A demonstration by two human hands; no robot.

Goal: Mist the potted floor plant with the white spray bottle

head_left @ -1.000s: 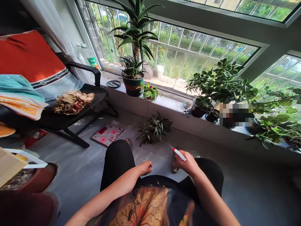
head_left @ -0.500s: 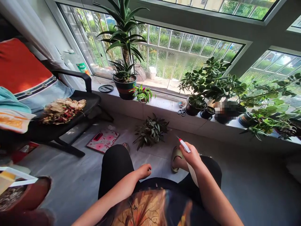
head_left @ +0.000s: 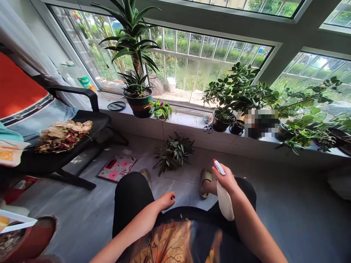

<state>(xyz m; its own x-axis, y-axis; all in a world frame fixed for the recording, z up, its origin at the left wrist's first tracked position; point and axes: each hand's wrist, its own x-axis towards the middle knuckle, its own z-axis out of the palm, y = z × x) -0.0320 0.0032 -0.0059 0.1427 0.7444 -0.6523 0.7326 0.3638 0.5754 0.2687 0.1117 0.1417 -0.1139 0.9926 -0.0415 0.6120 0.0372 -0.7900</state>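
The person sat facing a long window sill lined with potted plants. The right hand was closed around the neck of a white spray bottle, raised above the right thigh, with the red-tipped nozzle pointing up and away toward the sill and the bottle's body hanging below the hand. The left hand rested at the left knee, fingers loosely curled, holding nothing that could be seen. On the floor just ahead of the knees lay a small dark-leaved plant, close under the sill and between the two sandalled feet and the wall. To its left a pink floral bathroom scale lay flat on the tiles. On the sill stood a tall aloe in a dark striped pot, a small green plant with red tips just beside it, and a flat dark lid further left. A pair of scissors lay on the sill near a jade plant in a black pot. At left a black armchair carried a heap of dried petals and leaves on its seat. A brown pot showed at the lower left corner.
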